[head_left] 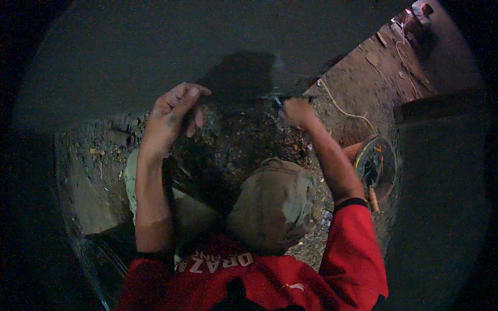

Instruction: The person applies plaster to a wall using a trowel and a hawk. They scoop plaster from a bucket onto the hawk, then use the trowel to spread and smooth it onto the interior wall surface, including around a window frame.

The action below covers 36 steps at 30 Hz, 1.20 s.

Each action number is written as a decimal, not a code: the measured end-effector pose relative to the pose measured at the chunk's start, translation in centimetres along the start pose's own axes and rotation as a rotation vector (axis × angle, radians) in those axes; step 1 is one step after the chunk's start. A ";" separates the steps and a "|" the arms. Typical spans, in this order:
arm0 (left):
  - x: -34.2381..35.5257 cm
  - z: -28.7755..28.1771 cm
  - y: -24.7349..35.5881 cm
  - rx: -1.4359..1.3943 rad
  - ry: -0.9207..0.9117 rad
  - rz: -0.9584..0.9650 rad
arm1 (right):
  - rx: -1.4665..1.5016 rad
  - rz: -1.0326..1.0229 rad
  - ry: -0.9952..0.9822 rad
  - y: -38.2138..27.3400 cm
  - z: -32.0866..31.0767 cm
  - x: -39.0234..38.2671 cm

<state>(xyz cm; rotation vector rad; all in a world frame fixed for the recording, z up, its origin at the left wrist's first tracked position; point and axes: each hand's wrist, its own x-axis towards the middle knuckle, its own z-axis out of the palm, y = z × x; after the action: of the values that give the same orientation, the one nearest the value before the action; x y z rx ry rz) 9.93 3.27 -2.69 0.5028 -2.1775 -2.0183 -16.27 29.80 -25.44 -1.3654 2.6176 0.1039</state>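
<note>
apparently, the step in hand is some work low along the dark wall (129, 57), above rough, littered ground (358, 78) in dim light, with a round container (351, 151) at right. the left hand (174, 111) is loosely curled, and one cannot tell if it holds something; the right hand (299, 112) wraps narrowly around a slim bluish tool (278, 102) at the wall's foot, whose next move would call for steadiness.
</note>
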 end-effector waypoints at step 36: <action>0.7 0.0 -0.3 0.064 0.049 0.016 | 0.106 0.202 0.485 0.7 -7.0 -9.0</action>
<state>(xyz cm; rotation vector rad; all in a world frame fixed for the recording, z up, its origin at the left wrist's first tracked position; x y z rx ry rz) 9.35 3.06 -3.07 0.5344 -2.2155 -1.9133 -12.75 36.46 -16.85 -1.2062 3.0944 -0.3803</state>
